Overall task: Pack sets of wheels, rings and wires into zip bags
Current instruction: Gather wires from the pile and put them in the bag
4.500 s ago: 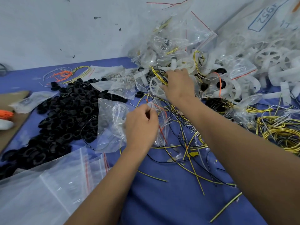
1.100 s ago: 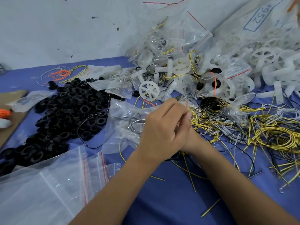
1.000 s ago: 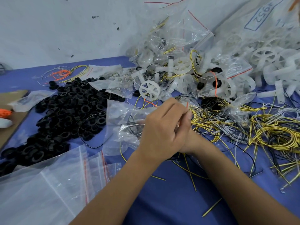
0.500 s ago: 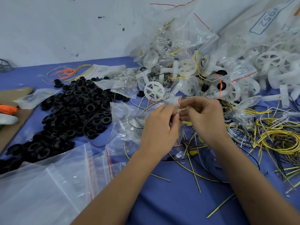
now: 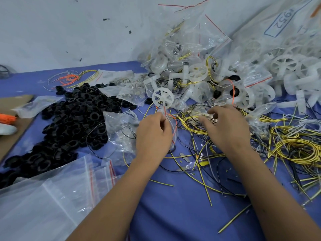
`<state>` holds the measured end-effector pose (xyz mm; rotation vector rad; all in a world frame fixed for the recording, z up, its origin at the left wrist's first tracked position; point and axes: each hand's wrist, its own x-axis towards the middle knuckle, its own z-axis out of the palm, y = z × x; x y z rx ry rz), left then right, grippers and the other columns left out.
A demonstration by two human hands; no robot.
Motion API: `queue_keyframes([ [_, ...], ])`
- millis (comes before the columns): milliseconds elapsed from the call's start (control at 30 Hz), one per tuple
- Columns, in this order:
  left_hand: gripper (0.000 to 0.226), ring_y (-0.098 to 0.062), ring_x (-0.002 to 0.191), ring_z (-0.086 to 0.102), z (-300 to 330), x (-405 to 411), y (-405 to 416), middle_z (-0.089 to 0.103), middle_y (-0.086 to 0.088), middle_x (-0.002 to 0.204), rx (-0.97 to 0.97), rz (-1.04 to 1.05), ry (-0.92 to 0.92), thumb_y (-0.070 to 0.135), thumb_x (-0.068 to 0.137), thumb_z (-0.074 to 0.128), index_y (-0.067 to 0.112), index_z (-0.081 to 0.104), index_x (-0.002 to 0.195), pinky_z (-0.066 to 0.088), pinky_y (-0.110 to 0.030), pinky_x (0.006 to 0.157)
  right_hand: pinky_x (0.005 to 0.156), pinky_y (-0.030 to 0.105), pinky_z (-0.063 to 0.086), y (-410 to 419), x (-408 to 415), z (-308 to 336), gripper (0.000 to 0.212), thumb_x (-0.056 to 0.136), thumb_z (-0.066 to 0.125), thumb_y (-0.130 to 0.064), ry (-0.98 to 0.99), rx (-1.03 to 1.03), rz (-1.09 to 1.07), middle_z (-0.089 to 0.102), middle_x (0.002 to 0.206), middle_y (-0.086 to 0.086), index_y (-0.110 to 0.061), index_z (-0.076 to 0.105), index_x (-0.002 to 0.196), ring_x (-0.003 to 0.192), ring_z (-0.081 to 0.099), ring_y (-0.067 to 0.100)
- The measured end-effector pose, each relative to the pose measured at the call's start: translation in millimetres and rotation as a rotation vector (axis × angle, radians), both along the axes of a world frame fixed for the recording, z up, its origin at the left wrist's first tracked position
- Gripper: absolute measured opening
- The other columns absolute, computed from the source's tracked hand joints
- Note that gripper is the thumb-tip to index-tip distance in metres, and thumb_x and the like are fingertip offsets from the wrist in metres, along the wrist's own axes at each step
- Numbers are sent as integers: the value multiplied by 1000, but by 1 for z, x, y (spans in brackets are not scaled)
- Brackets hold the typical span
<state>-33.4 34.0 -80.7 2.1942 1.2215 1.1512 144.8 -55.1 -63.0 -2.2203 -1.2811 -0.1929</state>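
Note:
My left hand [image 5: 152,136] pinches the top edge of a small clear zip bag [image 5: 171,129] with an orange wire in it, held above the blue table [image 5: 173,214]. To its right my right hand [image 5: 225,129] hovers with loosely curled fingers over a tangle of yellow and black wires [image 5: 194,124], touching them; no wire is plainly gripped. A white spoked wheel [image 5: 162,97] lies just beyond my left hand. Black rings [image 5: 73,117] form a big pile at the left.
Filled zip bags and white wheels [image 5: 225,75] are heaped at the back right against the wall. Empty zip bags [image 5: 52,197] lie at the front left. More yellow wire coils [image 5: 298,146] sit at the right. A cardboard piece [image 5: 10,126] lies at the far left.
My hands have come apart: the right one let go of the bag's edge and moved right onto the wire tangle, while the left keeps hold of the bag.

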Motion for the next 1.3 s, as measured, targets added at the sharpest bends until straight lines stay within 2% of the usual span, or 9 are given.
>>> queue_keyframes([
  [133,23,-23,66,56,1,0,-2,60,0,67,-9,-8,-10,18,95,58,12,58,73,47,-45,69,79,37,46,-4,-2,7,36,74,75,-63,-34,-60,253,54,96,-3,-29,72,88,100,48,19],
  [300,20,-19,64,58,6,0,-7,61,5,64,-38,0,-24,19,90,60,15,58,71,50,-42,67,79,38,48,-5,0,8,18,79,84,-40,-10,-203,349,57,88,-8,-27,74,84,95,50,17],
  [600,21,-15,61,59,8,1,-10,60,7,61,-78,26,0,25,88,66,19,58,69,51,-40,65,67,36,51,-7,7,12,11,97,68,-21,-18,379,130,71,84,1,-12,75,97,73,61,20],
  [733,19,-13,62,58,9,2,-11,60,7,63,-68,22,-130,17,88,65,17,58,70,50,-38,67,64,18,48,-6,2,15,10,96,68,-22,306,585,111,71,74,-9,-14,75,98,66,64,6],
  [867,20,-14,64,55,14,6,-19,57,6,69,63,13,-258,19,92,66,15,57,75,47,-37,63,51,21,45,-2,-4,15,9,93,73,-17,783,418,254,74,68,2,-20,76,84,54,59,10],
  [1000,17,-16,65,53,18,10,-26,55,7,77,226,-29,-261,17,93,66,16,56,78,44,-37,61,50,13,38,-2,-9,11,15,92,73,-10,799,156,409,70,61,4,-10,78,78,47,50,3],
  [1100,15,-16,66,50,19,12,-32,57,3,80,353,-151,-241,13,92,67,11,61,79,44,-36,59,54,25,32,-4,-14,14,13,93,70,-9,871,77,513,64,63,19,-4,78,83,54,43,16],
  [1167,15,-20,68,53,19,15,-37,58,-1,82,430,-235,-202,13,94,67,8,63,80,47,-39,60,51,26,27,-3,-20,15,15,92,66,0,916,98,536,57,61,24,-1,76,80,54,37,18],
  [1300,12,-27,71,56,23,21,-50,60,-8,84,499,-340,-169,11,94,68,3,67,84,48,-42,62,57,32,43,-1,-37,6,29,91,45,17,1014,225,478,60,70,14,-1,62,75,61,55,19],
])
